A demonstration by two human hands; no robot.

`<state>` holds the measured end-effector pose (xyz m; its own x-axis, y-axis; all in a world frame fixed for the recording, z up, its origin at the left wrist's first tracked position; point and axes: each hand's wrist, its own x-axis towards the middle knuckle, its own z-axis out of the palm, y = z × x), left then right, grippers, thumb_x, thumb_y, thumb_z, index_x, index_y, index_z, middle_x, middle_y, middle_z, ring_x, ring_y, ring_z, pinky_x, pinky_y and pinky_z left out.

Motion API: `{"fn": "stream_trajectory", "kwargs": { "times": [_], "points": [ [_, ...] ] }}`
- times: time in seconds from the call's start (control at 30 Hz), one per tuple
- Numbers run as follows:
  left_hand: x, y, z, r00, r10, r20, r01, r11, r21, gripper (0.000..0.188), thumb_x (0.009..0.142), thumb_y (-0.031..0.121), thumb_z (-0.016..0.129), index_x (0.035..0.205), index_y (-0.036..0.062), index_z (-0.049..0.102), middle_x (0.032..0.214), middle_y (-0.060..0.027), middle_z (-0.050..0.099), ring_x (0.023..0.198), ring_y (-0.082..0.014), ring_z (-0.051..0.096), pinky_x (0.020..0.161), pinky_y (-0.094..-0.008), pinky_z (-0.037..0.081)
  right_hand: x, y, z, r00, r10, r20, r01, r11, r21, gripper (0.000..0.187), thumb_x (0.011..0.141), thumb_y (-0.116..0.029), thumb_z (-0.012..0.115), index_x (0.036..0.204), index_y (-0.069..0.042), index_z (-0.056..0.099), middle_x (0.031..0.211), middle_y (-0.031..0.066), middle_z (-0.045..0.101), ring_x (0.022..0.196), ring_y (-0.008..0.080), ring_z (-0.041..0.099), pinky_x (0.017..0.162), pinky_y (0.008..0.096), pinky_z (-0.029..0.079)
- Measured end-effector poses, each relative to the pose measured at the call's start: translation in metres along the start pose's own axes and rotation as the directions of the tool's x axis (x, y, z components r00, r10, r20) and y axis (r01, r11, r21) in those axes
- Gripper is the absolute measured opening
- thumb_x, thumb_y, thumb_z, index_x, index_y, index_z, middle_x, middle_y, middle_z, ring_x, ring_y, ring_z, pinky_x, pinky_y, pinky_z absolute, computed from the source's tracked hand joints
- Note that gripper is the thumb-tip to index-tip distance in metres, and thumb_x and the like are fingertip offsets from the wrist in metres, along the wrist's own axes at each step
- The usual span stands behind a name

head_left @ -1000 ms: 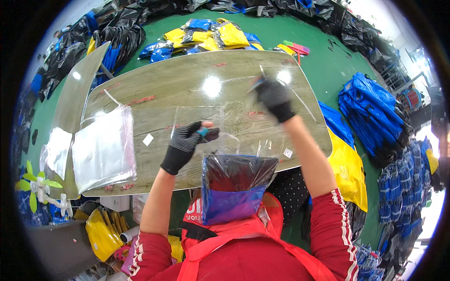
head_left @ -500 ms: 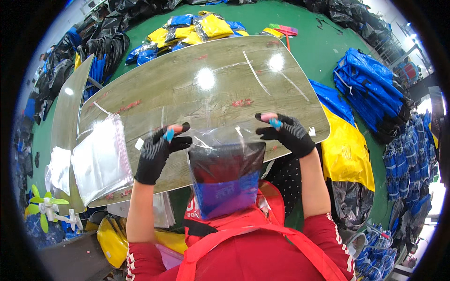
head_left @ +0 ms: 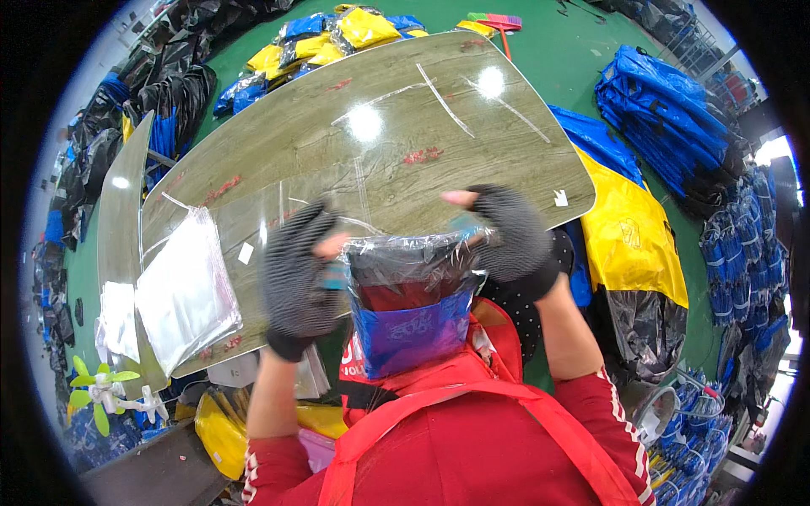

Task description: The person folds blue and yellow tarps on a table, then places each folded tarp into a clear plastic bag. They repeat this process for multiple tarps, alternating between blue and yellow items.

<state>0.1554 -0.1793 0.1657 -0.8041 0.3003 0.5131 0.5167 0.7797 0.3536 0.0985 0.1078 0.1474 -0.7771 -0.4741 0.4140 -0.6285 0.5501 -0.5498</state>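
A clear plastic bag [head_left: 410, 314] with a folded blue, black and dark red item inside stands against my front, at the near edge of the wood-patterned table. My left hand [head_left: 302, 274], in a grey-black glove with bare fingertips and blue tape on a finger, is closed at the bag's upper left edge. At its upper right edge my right hand [head_left: 513, 236], gloved alike, pinches the plastic, one bare fingertip sticking out above. Both hands are smeared by motion, so the exact grip is partly hidden. The bag's mouth is crumpled between them.
Flat clear bags [head_left: 190, 291] lie stacked on the table's [head_left: 388, 185] left side. Wrapped blue and yellow packs [head_left: 321, 42] are heaped beyond it. A blue, yellow and black bag [head_left: 633, 253] lies at the right. A small green-bladed fan [head_left: 103, 388] stands at the lower left.
My hands have come down toward me and in to the bag's sides. The clear upper part of the bag, stretched over the table before, is now bunched around the item.
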Motion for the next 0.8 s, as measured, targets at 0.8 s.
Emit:
{"fn": "stream_trajectory", "kwargs": {
  "times": [0.8],
  "points": [
    [0.046,-0.217,0.057,0.804,-0.579,-0.136,0.506,0.787,-0.354,0.063,0.092,0.024,0.051,0.147,0.0045,0.027,0.154,-0.0174,0.025,0.142,-0.0306,0.024,0.115,-0.0445,0.022,0.192,0.154,0.224,0.937,-0.289,0.195,0.341,0.876,-0.342,0.051,0.084,-0.05,0.053,0.127,-0.022,0.056,0.14,0.0099,0.048,0.139,0.0331,0.032,0.112,0.0631,0.013]
  ]
}}
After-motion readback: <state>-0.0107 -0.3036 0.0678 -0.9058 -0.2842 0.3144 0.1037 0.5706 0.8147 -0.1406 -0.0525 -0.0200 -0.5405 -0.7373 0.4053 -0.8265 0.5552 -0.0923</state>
